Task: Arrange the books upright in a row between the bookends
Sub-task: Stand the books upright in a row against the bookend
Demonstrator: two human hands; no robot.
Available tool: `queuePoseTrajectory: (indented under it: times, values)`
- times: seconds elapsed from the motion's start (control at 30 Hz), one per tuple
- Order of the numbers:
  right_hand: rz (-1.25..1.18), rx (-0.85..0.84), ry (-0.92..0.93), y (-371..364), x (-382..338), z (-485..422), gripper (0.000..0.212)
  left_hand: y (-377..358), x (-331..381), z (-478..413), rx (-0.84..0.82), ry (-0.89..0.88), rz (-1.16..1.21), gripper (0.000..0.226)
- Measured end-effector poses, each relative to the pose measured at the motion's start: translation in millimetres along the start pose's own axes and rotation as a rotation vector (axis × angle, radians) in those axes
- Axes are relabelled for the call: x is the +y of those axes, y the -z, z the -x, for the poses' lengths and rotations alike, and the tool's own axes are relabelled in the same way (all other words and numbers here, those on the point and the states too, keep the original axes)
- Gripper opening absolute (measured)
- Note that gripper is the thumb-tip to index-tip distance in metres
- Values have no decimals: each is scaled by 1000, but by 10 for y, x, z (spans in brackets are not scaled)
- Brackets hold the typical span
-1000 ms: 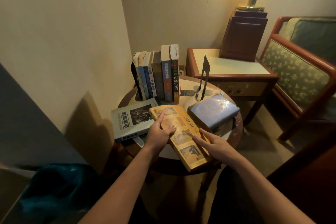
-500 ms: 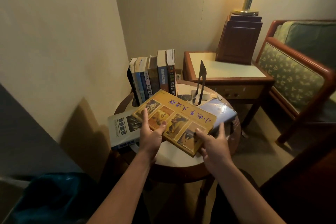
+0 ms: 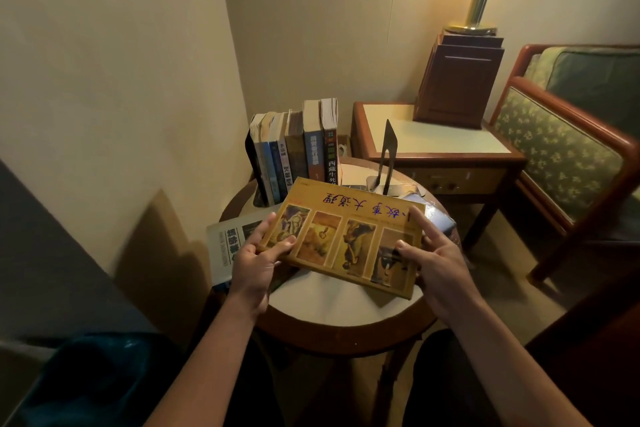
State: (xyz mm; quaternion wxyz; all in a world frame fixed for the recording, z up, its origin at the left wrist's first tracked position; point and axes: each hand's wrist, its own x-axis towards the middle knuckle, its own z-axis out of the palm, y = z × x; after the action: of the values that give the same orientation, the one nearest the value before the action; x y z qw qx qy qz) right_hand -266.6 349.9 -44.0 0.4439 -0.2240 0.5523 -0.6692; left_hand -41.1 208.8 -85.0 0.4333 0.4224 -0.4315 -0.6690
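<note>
above the round table, i hold the yellow book between both hands, lifted clear of the tabletop. its cover faces up at me and its title reads upside down. my left hand pinches the left short edge, thumb on the cover, forefinger lying along the edge, the other fingers hidden beneath. my right hand grips the right edge the same way: thumb pressed on the cover, forefinger stretched up the side, the rest out of sight under the book. behind it, the row of upright books stands at the back of the table, leaning against the black bookend on its left. the metal bookend stands apart to the right, with a gap between it and the last spine. a pale book lies flat on the table's left side, partly under my left hand. a blue book lies on the right, mostly hidden behind the yellow one.
</note>
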Motion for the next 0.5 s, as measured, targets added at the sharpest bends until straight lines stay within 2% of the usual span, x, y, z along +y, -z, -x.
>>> queuePoseTrajectory:
  times: [0.13, 0.23, 0.3, 0.4, 0.5]
  values:
    - [76, -15, 85, 28, -87, -47, 65, 82, 42, -36, -93, 88, -16, 59]
    - [231, -36, 208, -32, -215, -94, 62, 45, -42, -30, -132, 156, -141, 65]
    - [400, -32, 307, -75, -335, -157, 59, 1, -131, -47, -167, 149, -305, 67]
    - [765, -22, 492, -122, -527, -288, 60, -22, -238, -140, -189, 39, -605, 69]
    - [958, 19, 622, -133, -697, -452, 57, -35, -255, -243, -180, -56, -869, 69]
